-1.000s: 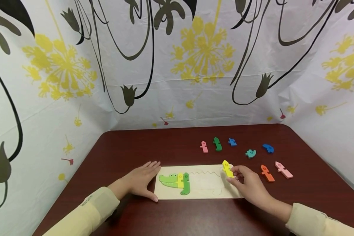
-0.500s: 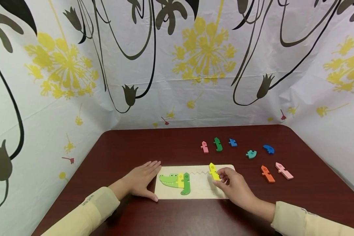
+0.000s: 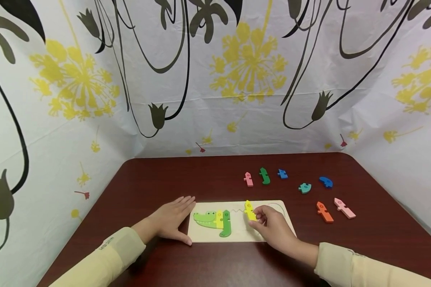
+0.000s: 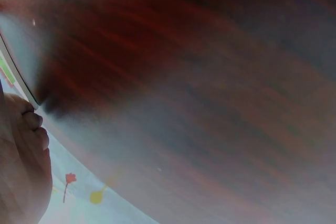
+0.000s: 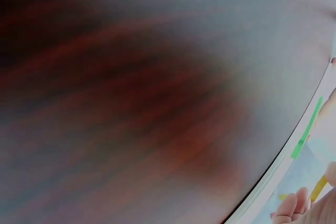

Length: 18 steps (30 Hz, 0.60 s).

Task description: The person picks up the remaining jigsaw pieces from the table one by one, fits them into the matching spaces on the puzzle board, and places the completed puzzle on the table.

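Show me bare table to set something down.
Free: the dark-red table beyond the left hand, left of the small pink puzzle piece; before the rectangular pale wooden board, between cream sleeves. Crowded: table's right side, among loose coloured pieces.

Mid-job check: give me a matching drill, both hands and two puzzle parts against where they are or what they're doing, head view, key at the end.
1. Right hand
2. Crocodile head
3. Orange piece
4. Left hand

A. On the table, right of the board
B. Fingers straight, at the board's left edge
C. Pinching a yellow piece
D. Lying on the board

Pairs: 1-C, 2-D, 3-A, 4-B
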{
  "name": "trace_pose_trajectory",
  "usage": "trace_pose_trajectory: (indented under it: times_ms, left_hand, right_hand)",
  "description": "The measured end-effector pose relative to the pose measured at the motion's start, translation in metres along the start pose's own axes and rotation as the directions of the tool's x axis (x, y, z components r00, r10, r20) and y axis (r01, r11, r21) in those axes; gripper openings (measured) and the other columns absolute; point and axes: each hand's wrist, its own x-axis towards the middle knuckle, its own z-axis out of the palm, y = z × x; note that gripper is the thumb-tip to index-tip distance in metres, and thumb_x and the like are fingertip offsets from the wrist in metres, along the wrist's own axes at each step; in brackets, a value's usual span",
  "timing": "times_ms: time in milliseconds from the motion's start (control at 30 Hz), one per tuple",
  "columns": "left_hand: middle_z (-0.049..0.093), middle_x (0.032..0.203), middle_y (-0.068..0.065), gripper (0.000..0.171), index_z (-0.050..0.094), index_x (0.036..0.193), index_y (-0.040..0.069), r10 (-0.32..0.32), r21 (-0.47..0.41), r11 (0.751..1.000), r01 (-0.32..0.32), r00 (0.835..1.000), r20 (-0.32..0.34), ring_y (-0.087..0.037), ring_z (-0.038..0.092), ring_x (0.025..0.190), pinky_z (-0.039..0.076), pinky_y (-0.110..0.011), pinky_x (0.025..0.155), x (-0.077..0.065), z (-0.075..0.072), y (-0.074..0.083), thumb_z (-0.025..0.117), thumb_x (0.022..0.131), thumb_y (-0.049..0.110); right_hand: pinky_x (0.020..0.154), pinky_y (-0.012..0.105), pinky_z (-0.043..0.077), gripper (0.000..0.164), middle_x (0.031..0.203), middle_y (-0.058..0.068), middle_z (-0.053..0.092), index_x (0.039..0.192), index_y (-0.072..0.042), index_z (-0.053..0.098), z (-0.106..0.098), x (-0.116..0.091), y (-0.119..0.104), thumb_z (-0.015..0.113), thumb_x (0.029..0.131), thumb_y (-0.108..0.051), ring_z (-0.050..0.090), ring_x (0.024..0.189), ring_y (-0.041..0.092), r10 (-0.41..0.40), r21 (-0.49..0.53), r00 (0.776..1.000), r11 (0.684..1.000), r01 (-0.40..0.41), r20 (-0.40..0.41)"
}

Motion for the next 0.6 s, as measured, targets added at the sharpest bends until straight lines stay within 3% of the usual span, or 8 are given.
trace_pose_trajectory:
  times_ms: [600]
  left_hand:
    - [0.018,0.160,-0.015,0.124,0.022,0.154,0.001,-0.020,-0.002,1.000,0.020,1.000,0.016,-0.025,0.014,0.146,0.016,-0.037,0.117,0.000,0.004,0.000,0.037,0.071,0.092]
  right_hand:
    - [0.059,0.024,0.043,0.024,0.072,-0.003,0.052,0.088,-0.004,0.062,0.016,0.006,-0.009,0.083,0.077,-0.010,0.049,0.065,0.011,0.070,-0.019,0.996,0.997,-0.069,0.057]
